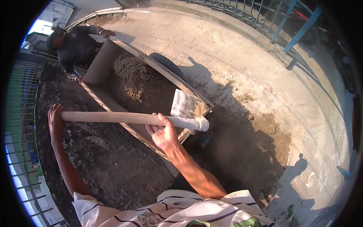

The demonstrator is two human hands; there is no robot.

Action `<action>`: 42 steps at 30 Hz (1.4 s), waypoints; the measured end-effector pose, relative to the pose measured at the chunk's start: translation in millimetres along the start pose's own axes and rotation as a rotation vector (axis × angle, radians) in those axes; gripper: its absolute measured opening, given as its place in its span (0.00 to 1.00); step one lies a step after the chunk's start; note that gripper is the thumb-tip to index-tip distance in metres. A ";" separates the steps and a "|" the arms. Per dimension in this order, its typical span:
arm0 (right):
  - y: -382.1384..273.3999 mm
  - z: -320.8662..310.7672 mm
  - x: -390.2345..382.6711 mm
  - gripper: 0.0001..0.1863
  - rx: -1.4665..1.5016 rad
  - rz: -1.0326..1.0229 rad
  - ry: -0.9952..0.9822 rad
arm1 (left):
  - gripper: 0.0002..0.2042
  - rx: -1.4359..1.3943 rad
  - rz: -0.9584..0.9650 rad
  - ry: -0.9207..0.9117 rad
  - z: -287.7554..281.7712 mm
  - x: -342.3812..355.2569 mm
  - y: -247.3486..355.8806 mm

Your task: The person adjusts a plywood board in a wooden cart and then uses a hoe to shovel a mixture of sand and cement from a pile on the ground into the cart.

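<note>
Across the middle I hold a hoe (109,117) nearly level, its wooden handle running from left to right. My left hand (56,115) is closed round the handle's left end. Palm up, my right hand (164,136) grips the handle from below, close to the head. The pale metal blade (183,105) stands over the near end of a wooden handcart (99,62). Inside the cart, a heap of dark grey sand (132,72) lies toward the far end; some is spread along the bottom.
A co-worker (77,49) in dark clothes holds the cart's far end with both hands. One cart wheel (166,64) shows at the side. Left lies a dark, rough surface (113,162); right, sandy paving (242,68). A blue metal gate (302,30) stands at the upper right.
</note>
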State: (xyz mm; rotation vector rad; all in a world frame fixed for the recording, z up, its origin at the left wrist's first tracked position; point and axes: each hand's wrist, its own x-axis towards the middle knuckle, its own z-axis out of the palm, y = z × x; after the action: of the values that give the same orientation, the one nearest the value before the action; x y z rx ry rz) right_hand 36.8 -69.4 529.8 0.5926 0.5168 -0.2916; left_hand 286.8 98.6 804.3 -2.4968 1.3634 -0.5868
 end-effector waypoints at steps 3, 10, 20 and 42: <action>-94.5 -97.0 -74.6 0.17 -0.069 -0.135 0.179 | 0.14 -0.181 -0.056 -0.287 51.6 -27.9 118.2; -383.8 -341.9 -263.6 0.11 0.062 -0.793 0.776 | 0.15 -0.834 0.500 -1.638 155.1 -169.3 494.4; -672.3 -591.2 -395.4 0.11 -0.301 -1.080 0.991 | 0.18 -1.076 0.390 -1.608 175.2 -421.8 889.2; -485.3 -730.8 -241.8 0.07 -0.064 -0.578 1.020 | 0.18 -0.635 0.431 -1.775 160.7 -409.0 767.3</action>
State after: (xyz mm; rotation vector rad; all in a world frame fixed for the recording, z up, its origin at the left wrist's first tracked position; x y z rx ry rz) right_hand -635.8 8.6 -78.1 0.4883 1.6876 -0.5100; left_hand -413.0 33.3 267.8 -1.6075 1.0652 1.8718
